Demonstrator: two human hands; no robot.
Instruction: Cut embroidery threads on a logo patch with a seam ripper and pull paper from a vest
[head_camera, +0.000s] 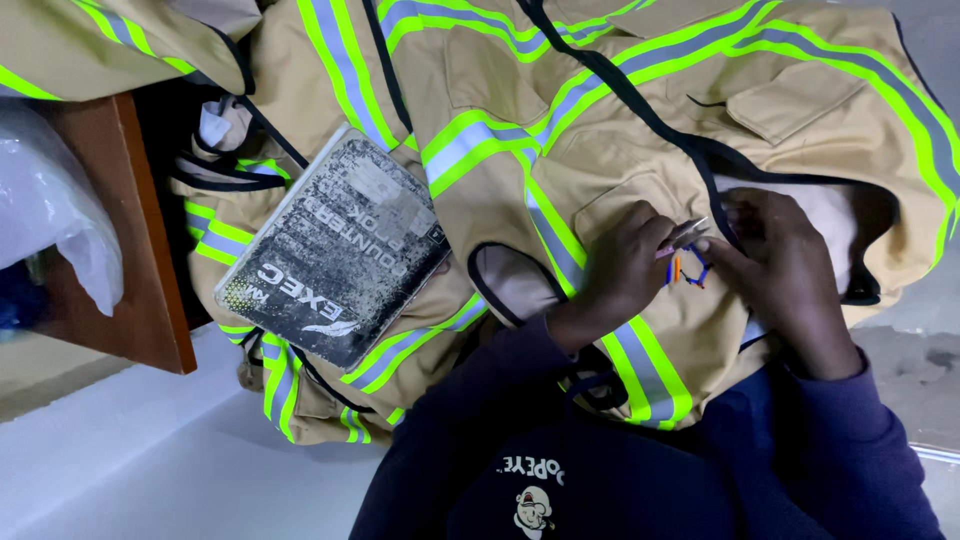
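a: the jacket (640, 130) is tan, crossed by lime-yellow bands with silver-grey middles, edged in black.
b: the notebook (335, 250)?
a: black cover, scuffed white and grey.
b: the small tool (685, 262) has orange and blue handles; the sleeves (560, 440) are navy.

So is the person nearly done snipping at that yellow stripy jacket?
Hard to say how near. Both hands are busy right now: the left hand and right hand meet over a small cutting tool with blue and orange handles, at the tan jacket with reflective stripes. More striped garments lie heaped under a worn notebook. Nothing shows which pieces are finished.
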